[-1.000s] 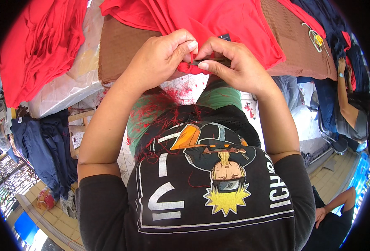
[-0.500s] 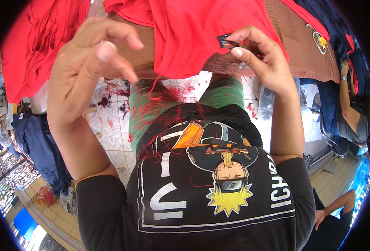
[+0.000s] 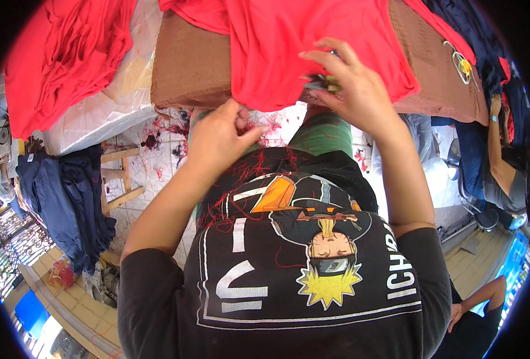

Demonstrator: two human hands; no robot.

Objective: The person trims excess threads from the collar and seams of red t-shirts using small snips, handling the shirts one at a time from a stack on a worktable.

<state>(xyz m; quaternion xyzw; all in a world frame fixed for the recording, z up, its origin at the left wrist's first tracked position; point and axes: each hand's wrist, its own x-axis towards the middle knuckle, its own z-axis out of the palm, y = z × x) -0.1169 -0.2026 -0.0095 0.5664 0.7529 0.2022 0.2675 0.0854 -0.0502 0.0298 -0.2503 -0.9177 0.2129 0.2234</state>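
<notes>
A red garment drapes over the near edge of a brown padded surface. My left hand is at the garment's lower left edge, its fingers curled in and its thumb stretched to the right. Whatever those fingers may hold is too small to make out. Over the right part of the red cloth, my right hand is closed round small dark thread snips, partly blurred and hidden by the fingers. Loose red threads lie across my lap and shirt.
A pile of red garments lies on a plastic-wrapped bundle at the left. Below hang dark blue garments beside a wooden frame. A pale cord rests at the right. Other people's arms show at the right rim.
My left hand has come down and to the right, from raised with fingers apart to curled by the garment's edge. My right hand has turned and shifted slightly left, keeping the snips.
</notes>
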